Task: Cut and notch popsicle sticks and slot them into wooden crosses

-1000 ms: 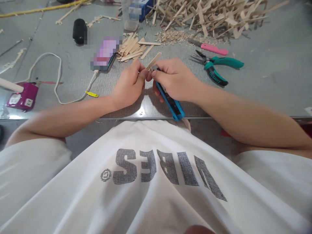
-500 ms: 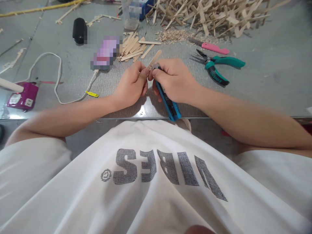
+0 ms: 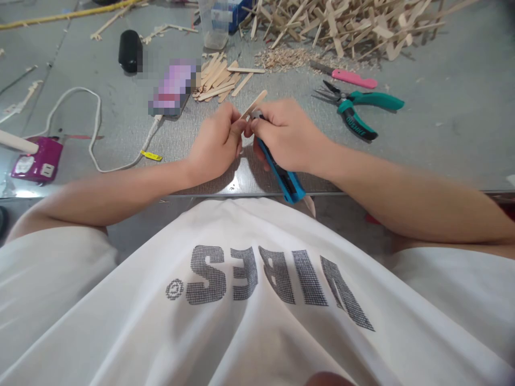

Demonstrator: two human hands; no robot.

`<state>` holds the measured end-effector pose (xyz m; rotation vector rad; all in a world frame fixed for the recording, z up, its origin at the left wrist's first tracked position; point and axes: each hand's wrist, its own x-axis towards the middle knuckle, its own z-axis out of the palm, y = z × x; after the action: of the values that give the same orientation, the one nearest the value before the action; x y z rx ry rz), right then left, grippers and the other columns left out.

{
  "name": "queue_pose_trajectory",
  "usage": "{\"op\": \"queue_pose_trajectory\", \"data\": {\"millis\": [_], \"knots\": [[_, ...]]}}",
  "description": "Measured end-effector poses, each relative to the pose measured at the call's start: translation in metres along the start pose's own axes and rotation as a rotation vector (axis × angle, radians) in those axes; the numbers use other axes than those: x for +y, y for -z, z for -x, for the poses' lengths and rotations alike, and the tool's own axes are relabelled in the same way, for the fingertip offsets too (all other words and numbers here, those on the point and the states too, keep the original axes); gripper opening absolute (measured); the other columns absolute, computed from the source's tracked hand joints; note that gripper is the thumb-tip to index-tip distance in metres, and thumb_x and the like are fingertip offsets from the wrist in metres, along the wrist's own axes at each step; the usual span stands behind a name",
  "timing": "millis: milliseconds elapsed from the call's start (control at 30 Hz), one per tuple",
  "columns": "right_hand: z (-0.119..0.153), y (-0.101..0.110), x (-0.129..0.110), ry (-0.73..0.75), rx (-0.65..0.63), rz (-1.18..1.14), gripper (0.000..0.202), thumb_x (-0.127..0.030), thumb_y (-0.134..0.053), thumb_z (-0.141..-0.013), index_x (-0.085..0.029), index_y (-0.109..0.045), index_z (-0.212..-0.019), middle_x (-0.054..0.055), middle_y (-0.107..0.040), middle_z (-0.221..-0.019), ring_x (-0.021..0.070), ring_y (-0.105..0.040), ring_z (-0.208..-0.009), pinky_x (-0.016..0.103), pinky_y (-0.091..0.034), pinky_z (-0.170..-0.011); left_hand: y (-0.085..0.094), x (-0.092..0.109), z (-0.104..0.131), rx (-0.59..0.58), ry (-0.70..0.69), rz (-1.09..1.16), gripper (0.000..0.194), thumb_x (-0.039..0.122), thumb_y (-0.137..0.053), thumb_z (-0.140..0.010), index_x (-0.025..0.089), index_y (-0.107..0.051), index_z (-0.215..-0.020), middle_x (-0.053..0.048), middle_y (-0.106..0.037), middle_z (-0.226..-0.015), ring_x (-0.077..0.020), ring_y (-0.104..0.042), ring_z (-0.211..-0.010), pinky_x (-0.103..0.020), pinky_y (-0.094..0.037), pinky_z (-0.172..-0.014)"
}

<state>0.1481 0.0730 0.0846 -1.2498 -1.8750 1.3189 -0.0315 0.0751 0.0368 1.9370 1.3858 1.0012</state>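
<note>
My left hand [image 3: 219,136] is closed, pinching a flat wooden craft stick [image 3: 255,104] that slants up to the right past the fingertips. Wrapped around a blue and black utility knife [image 3: 284,179], my right hand [image 3: 292,134] sits close beside the left. The knife's metal head is at the lower part of the stick; fingers hide the blade edge and the exact contact. Just beyond the hands lies a small pile of craft sticks [image 3: 215,78].
Green-handled pliers [image 3: 356,107] and a pink-handled knife [image 3: 354,78] lie to the right. Wood shavings [image 3: 287,58] and a large heap of sticks [image 3: 346,24] are behind. A pixelated phone [image 3: 173,88] with a white cable, a black case [image 3: 131,51] and a purple box [image 3: 38,159] are left.
The stick has tilted lower to the right. The knife's handle end has swung slightly right and toward my body, with both hands still close together.
</note>
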Motion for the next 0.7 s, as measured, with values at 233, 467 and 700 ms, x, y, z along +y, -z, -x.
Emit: {"op": "queue_pose_trajectory", "data": {"millis": [233, 467, 700], "knots": [[-0.005, -0.001, 0.002, -0.095, -0.046, -0.077, 0.016, -0.017, -0.054, -0.094, -0.025, -0.056, -0.081, -0.002, -0.055, -0.051, 0.0161, -0.054, -0.037, 0.027, -0.038, -0.035, 0.0, -0.001, -0.001, 0.025, -0.032, -0.107, 0.032, 0.018, -0.052, -0.113, 0.031, -0.043, -0.084, 0.002, -0.054, -0.066, -0.024, -0.056, -0.07, -0.04, -0.034, -0.075], [-0.013, 0.0, 0.009, -0.202, -0.084, -0.176, 0.006, -0.025, -0.062, -0.083, -0.026, -0.058, -0.079, 0.0, -0.057, -0.054, 0.0171, -0.055, -0.039, 0.03, -0.043, -0.038, -0.004, 0.002, -0.002, 0.028, 0.03, -0.053, 0.04, 0.011, -0.056, -0.111, 0.031, -0.043, -0.079, 0.003, -0.053, -0.063, -0.0224, -0.058, -0.07, -0.04, -0.037, -0.075], [-0.014, 0.005, 0.012, -0.181, -0.113, -0.223, 0.008, -0.027, -0.062, -0.083, -0.025, -0.06, -0.076, 0.0, -0.059, -0.055, 0.0143, -0.057, -0.038, 0.026, -0.039, -0.036, -0.004, 0.001, 0.0, 0.023, 0.012, 0.109, 0.036, 0.017, -0.053, -0.114, 0.029, -0.048, -0.08, 0.006, -0.051, -0.056, -0.0172, -0.05, -0.055, -0.038, -0.037, -0.064]]}}
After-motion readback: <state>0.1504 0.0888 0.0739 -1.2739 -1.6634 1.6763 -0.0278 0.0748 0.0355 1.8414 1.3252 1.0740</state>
